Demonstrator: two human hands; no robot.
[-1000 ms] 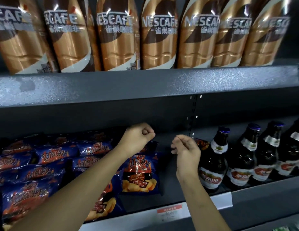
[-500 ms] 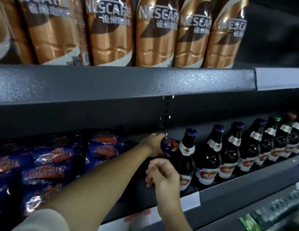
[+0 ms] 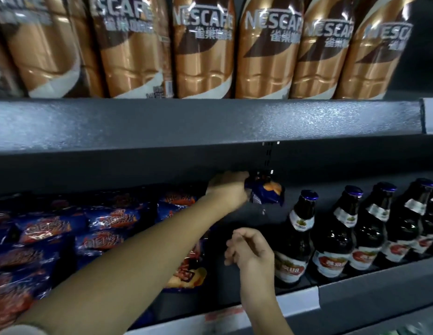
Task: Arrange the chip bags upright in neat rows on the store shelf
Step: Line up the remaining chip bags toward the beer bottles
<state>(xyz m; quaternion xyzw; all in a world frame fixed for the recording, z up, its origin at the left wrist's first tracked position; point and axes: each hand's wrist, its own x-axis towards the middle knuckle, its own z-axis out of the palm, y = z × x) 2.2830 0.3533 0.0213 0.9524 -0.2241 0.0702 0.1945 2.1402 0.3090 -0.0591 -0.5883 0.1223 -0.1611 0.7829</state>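
Deep in the lower shelf, my left hand (image 3: 228, 191) grips a blue chip bag (image 3: 265, 192) and holds it up off the shelf floor, close to the back wall and just left of the bottles. My right hand (image 3: 250, 249) hovers lower and nearer the front, fingers loosely curled, holding nothing. Several blue and red chip bags (image 3: 109, 221) fill the left part of the shelf in leaning rows. One more chip bag (image 3: 186, 274) stands near the front, partly hidden behind my left forearm.
Dark glass bottles (image 3: 300, 238) stand in a row on the right of the same shelf (image 3: 355, 291). Bronze coffee bottles (image 3: 203, 49) line the shelf above, whose thick front edge (image 3: 210, 122) overhangs. A gap of bare shelf lies between bags and bottles.
My left hand has lifted the blue bag higher at the back of the shelf. My right hand stays low at the front. The camera has moved closer.
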